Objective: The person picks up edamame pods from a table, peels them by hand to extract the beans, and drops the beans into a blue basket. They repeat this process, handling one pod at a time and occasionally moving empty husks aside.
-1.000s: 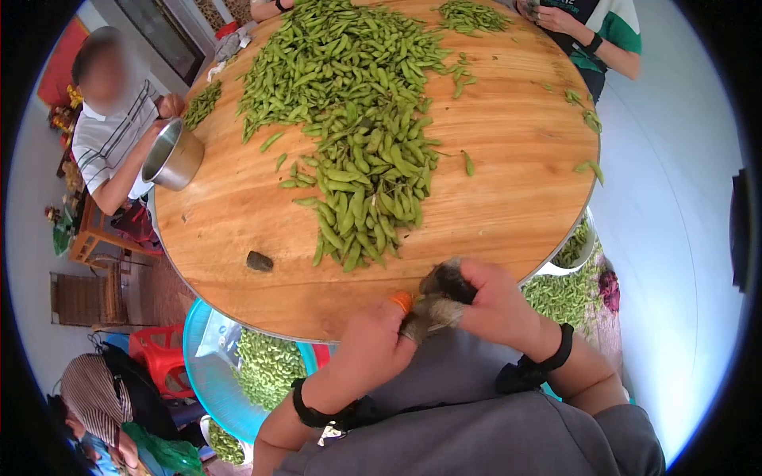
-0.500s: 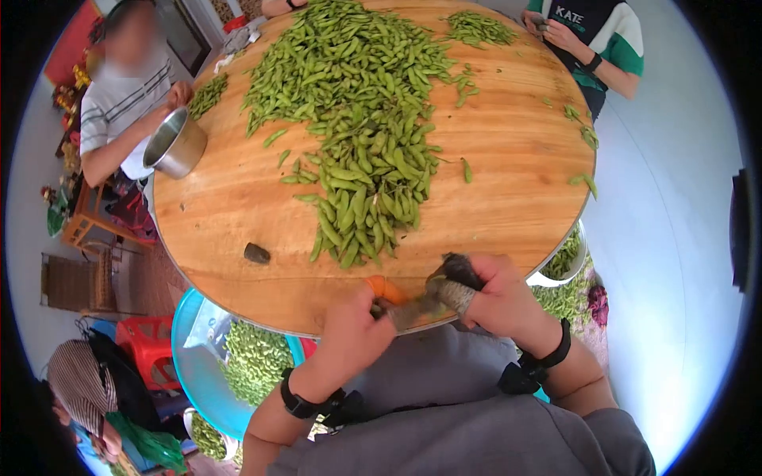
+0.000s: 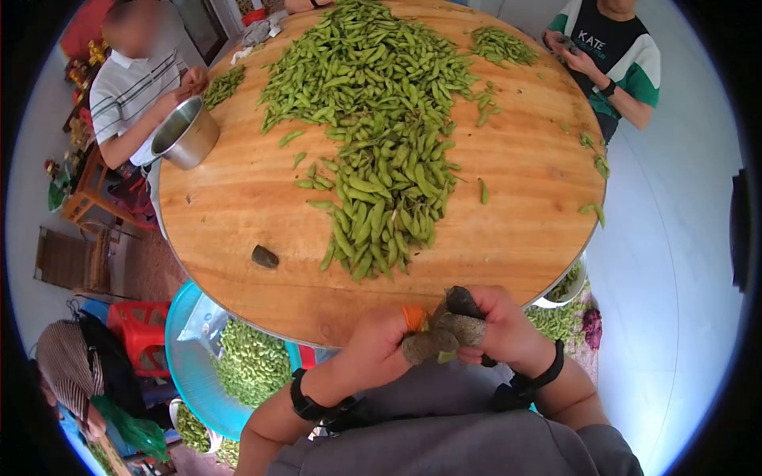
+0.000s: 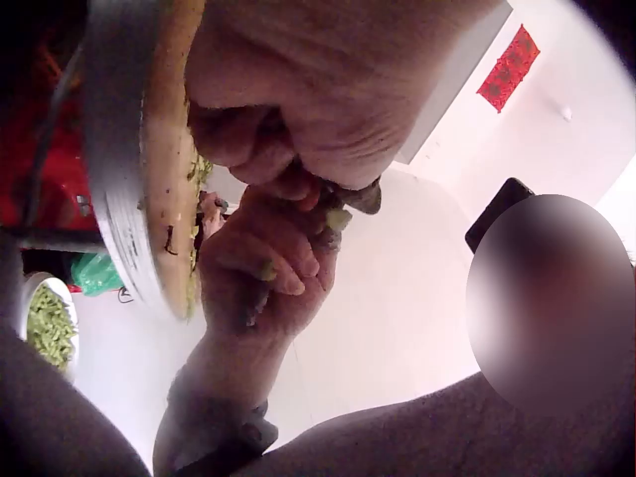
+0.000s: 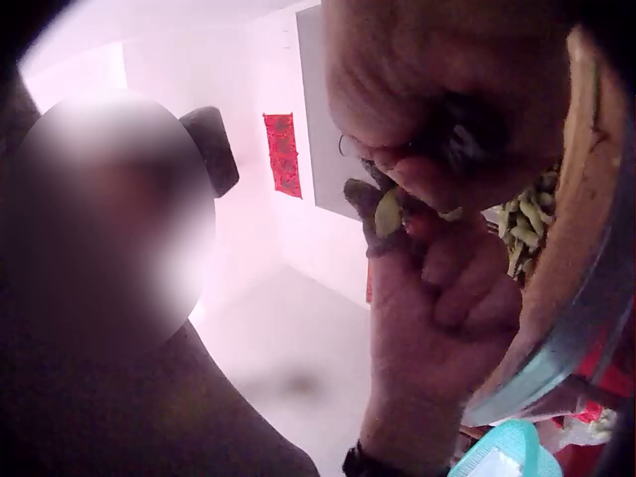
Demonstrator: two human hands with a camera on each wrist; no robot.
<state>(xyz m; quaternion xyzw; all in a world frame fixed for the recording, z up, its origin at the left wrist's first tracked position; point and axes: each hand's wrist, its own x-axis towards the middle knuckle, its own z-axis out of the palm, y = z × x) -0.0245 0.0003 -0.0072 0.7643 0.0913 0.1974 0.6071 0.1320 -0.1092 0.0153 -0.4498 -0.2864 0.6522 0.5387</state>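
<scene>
Just over the near table edge in the head view, my left hand (image 3: 373, 349) and right hand (image 3: 508, 332) meet, fingertips close together. Grey-brown covers (image 3: 429, 346) sleeve the thumbs, and an orange cover (image 3: 415, 317) is on a left finger. A green edamame pod (image 5: 390, 211) shows between the left thumb and finger in the right wrist view, pinched there. At the same pod, the right thumb and a dark-covered finger (image 3: 460, 301) press in from the other side. The remaining right fingers curl toward the palm, with a small green bit (image 4: 266, 270) by them.
A big heap of edamame pods (image 3: 381, 159) spreads over the round wooden table (image 3: 524, 230). On it are a steel pot (image 3: 189, 135) and a loose dark finger cover (image 3: 264, 256). Below stands a turquoise basket (image 3: 178, 349) of shelled beans. Two people sit across the table.
My hands, a little apart half a second ago, have come together at the fingertips, the left one moving right. The head view has shifted slightly.
</scene>
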